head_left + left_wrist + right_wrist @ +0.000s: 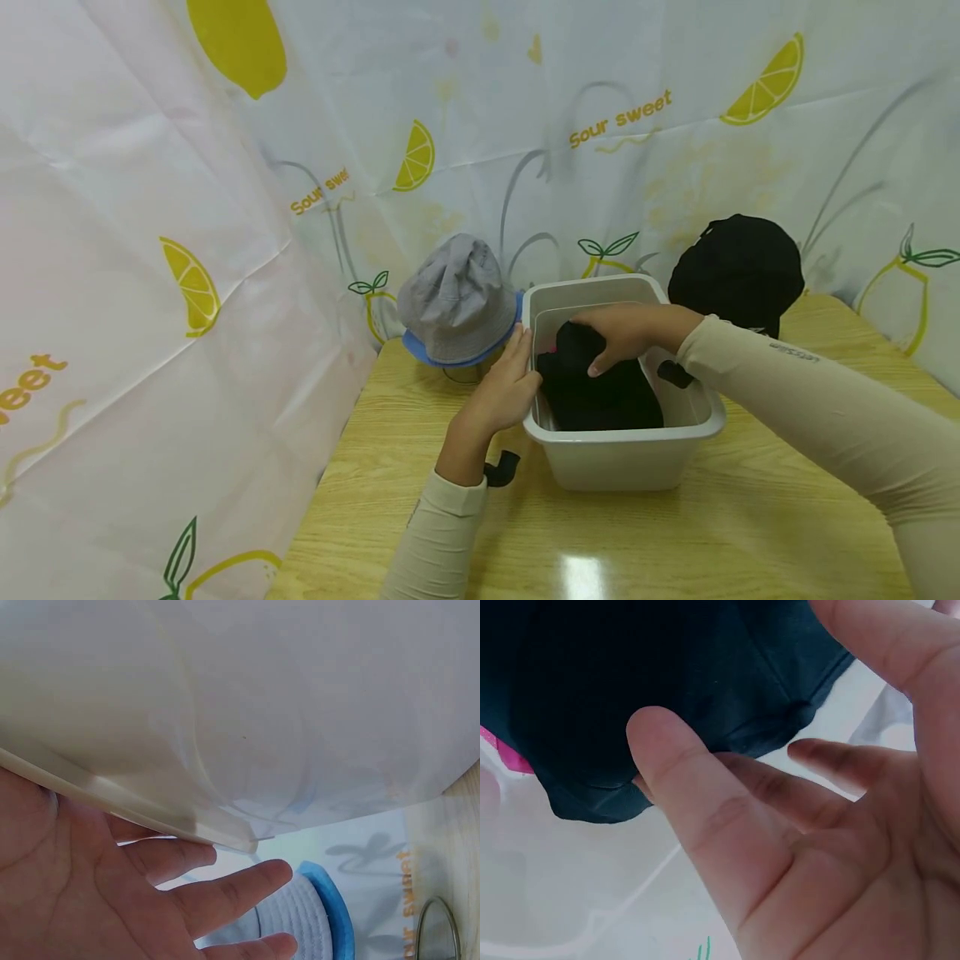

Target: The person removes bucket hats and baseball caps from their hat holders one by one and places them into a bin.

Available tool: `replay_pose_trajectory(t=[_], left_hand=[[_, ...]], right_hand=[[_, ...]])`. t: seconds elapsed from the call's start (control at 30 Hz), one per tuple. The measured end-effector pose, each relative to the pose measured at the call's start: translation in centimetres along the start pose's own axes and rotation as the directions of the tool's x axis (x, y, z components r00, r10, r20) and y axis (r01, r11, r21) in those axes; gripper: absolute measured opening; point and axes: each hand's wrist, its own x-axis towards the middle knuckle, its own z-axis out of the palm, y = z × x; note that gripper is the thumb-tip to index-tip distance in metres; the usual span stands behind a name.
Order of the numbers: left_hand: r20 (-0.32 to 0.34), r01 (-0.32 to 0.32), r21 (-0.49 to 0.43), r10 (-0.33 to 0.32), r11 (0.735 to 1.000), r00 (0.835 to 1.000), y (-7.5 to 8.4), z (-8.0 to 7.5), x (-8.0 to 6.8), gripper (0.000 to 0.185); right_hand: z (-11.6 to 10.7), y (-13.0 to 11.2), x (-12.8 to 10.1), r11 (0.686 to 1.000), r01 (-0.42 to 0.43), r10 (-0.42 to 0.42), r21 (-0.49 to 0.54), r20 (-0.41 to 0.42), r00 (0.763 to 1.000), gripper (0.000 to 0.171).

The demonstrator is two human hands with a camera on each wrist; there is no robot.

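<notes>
A white plastic bin (622, 454) stands on the wooden table (675, 533). Inside it lies a bunched black cloth (600, 396) with a bit of pink (552, 346) at its far edge. My right hand (600, 354) reaches into the bin and rests on top of the black cloth (667, 667). Its thumb (667, 750) touches a fold and its fingers are spread and fairly straight. My left hand (517, 367) lies flat against the bin's left wall (225, 712) just under the rim, with its fingers (240, 889) straight.
A grey bucket hat with a blue brim (457, 304) sits on a wire stand just left of the bin; its brim (330, 915) is close to my left fingertips. A black hat (738, 267) stands behind the bin on the right. Lemon-print sheeting (187, 250) walls the left and back.
</notes>
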Motion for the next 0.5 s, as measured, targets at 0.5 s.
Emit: replay_pose_trajectory(t=[0.5], left_hand=[[0.003, 0.0, 0.004, 0.0, 1.0, 1.0, 0.2, -0.12, -0.12, 0.076]], right_hand=[[0.38, 1.03, 1.07, 0.969, -0.047, 0.013, 0.243, 0.14, 0.99, 0.099]])
